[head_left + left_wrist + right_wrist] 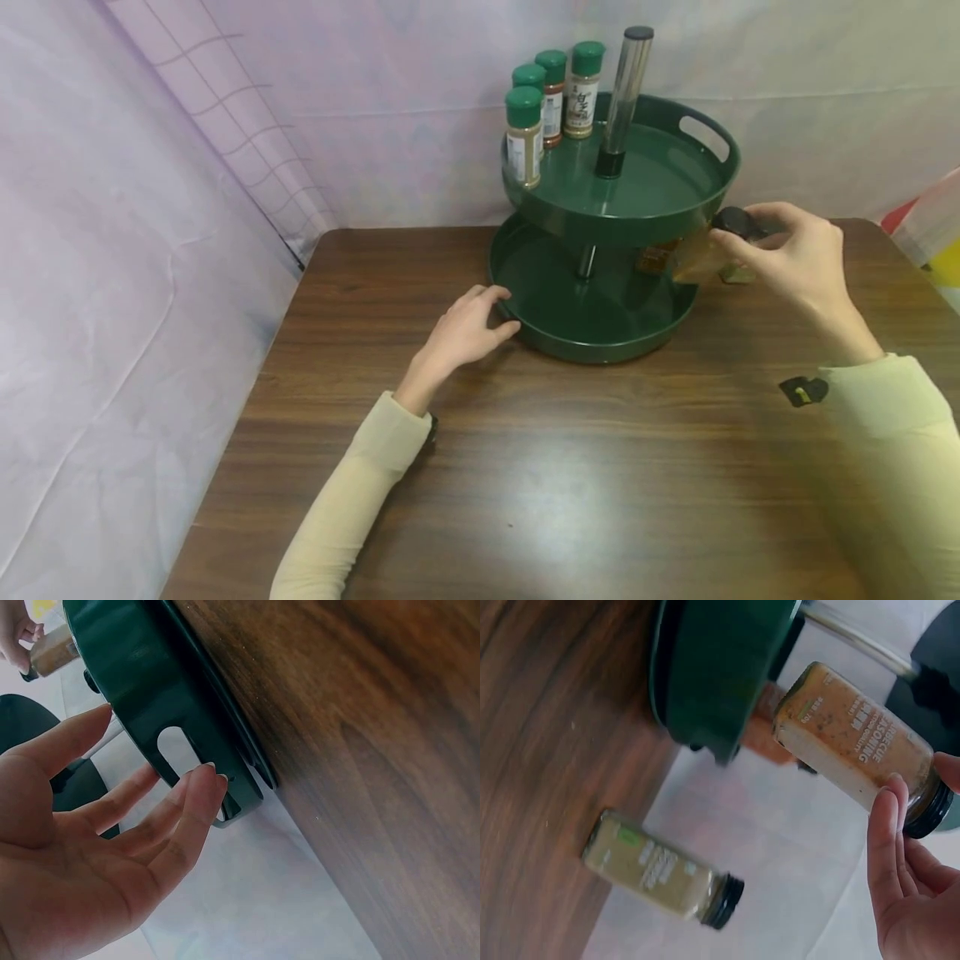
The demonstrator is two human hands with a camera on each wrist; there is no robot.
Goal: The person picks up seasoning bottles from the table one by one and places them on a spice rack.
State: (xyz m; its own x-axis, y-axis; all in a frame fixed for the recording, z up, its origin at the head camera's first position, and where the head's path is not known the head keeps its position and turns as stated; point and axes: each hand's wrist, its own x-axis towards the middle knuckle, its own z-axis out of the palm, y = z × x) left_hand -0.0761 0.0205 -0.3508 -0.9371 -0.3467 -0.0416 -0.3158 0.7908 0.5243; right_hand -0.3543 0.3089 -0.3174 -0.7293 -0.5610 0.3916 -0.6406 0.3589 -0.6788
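Note:
My right hand (pixel 806 258) pinches the black cap of a glass barbecue seasoning jar (pixel 847 735). This jar is tilted and hangs at the right side of a green two-tier turntable rack, by the rim of its lower tray (pixel 570 312). Another orange-brown jar (pixel 655 258) stands on that tray, partly hidden behind the held one. On the left, my left hand (pixel 467 327) has loosely bent fingers at the lower tray's rim. In the left wrist view its fingertips lie by the handle slot (pixel 178 750), and nothing is in its grip.
A pale green seasoning jar (pixel 656 866) with a black cap stands on the wooden table (pixel 525 483), right of the rack. Several green-capped spice bottles (pixel 523 137) stand on the upper tray (pixel 660 183), left of the metal post (pixel 628 92). White cloth (pixel 405 150) hangs behind.

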